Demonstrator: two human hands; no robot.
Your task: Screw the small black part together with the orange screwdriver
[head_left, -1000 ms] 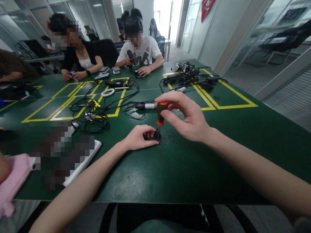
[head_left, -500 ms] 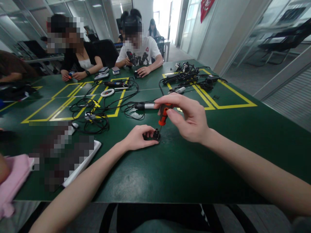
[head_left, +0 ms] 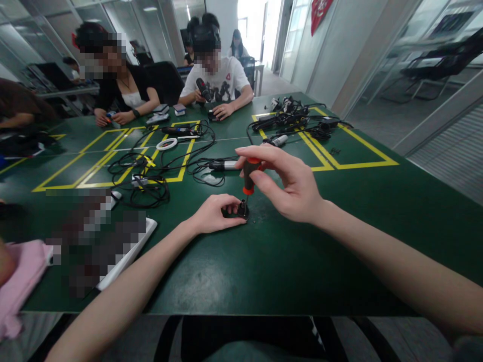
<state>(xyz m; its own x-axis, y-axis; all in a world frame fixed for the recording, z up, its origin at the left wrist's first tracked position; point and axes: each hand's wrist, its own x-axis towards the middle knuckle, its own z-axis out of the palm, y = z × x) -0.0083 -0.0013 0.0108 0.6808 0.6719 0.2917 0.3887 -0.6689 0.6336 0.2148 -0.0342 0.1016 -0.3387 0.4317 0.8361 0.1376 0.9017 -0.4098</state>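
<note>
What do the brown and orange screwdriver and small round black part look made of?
Brown and orange screwdriver: dull handle, probably plastic or rubber, judging by its colours. Its thin shaft: likely metal, from its slimness.

Small round black part: plastic or coated metal; dark, too small to settle.

Between my right fingers (head_left: pixel 267 186), the screwdriver (head_left: pixel 248 175) has swung back from its rightward lean of half a second ago to nearly upright; its handle, orange-patched then, now turns a dark side toward me.
</note>
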